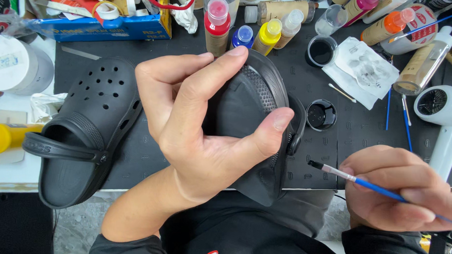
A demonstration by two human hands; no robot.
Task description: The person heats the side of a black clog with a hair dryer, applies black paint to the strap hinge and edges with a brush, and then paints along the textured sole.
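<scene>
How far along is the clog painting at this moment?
Done: hard to tell; the held clog shows only black, like the black paint in the small dish. In hand: the left hand grips that clog, and the right hand holds a blue-handled brush, its tip off the clog. Left: the second clog lies untouched on the mat.

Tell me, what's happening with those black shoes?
A person's left hand grips a black clog, turned sole-side up over the dark mat. The right hand holds a thin blue paintbrush with a black tip, close to the clog but not touching. The other clog lies on the mat beside it.
</scene>
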